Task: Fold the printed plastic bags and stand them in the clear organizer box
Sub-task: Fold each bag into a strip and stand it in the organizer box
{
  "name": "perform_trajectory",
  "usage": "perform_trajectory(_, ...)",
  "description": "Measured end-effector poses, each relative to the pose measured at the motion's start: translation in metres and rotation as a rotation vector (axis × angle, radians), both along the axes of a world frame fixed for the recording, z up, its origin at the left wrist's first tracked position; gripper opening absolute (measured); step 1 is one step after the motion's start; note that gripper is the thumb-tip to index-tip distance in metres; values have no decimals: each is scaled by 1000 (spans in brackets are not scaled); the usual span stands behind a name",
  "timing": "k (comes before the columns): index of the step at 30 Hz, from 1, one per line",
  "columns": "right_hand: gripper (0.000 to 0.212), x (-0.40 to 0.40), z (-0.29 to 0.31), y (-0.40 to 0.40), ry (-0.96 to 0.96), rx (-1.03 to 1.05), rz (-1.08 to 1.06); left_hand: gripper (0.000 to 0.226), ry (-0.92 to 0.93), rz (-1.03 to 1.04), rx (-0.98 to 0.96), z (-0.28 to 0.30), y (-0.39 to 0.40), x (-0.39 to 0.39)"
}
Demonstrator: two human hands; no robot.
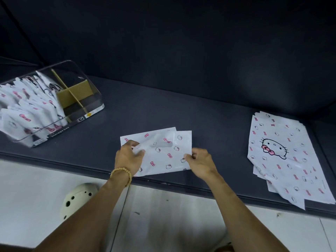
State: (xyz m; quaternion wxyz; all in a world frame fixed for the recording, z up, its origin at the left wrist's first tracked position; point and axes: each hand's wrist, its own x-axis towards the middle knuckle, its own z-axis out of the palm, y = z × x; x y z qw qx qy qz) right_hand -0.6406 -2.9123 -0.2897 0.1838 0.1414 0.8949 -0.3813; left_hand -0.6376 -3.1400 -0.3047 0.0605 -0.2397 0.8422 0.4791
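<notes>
So you've got the dark grey surface (209,113) with the clear plastic organizer box (76,82) at 10 o'clock, folded bags inside. The flat stack of printed white bags (283,160) sits at 3 o'clock. Dead centre, your left hand (127,157) and right hand (201,160) have their fingers pinching a half-folded white printed plastic bag (163,155).

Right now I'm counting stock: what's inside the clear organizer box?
Folded printed bags stand packed in the clear organizer box's left part; brown cardboard dividers cross the right part. How many bags stand behind the front ones is hidden.
</notes>
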Motion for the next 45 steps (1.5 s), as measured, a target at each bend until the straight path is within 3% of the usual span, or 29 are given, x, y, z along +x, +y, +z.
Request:
perform_trajectory(4, 24, -10, -10, -10, 25, 138, 24, 34, -41, 26, -174, -10, -11, 0)
perform_trajectory(12, 24, -19, -22, -22, 122, 151, -100, 31, 67, 21, -216, -3, -21, 4)
perform_trajectory(17, 26, -22, -22, -24, 50, 207, -50, 48, -9, -101, -377, -2, -24, 14)
perform_trajectory(21, 20, -24, -19, -29, 83, 313, 22, 49, 13, -149, -433, -5, -25, 18)
perform_trajectory(27, 23, -20, -22, -34, 139, 316, 46, 58, 33, -154, -561, -9, -33, 23)
perform_trajectory(29, 23, -20, -23, -35, 148, 328, 46, 65, 123, -238, -640, -9, -34, 26)
perform_trajectory(32, 23, -21, -22, -36, 144, 346, 60, 72, 305, -548, -699, -9, -31, 30)
perform_trajectory(35, 23, -22, -25, -37, 150, 374, 64, 51, 347, -766, -611, -13, -28, 36)
perform_trajectory(37, 24, -23, -27, -38, 156, 373, 45, 38, 352, -785, -599, -14, -30, 40)
perform_trajectory(41, 26, -27, -31, -40, 154, 358, -4, 45, 351, -818, -671, -16, -36, 45)
perform_trajectory(45, 30, -23, -28, -42, 195, 444, 19, 47, 284, -826, -617, -24, -42, 47)
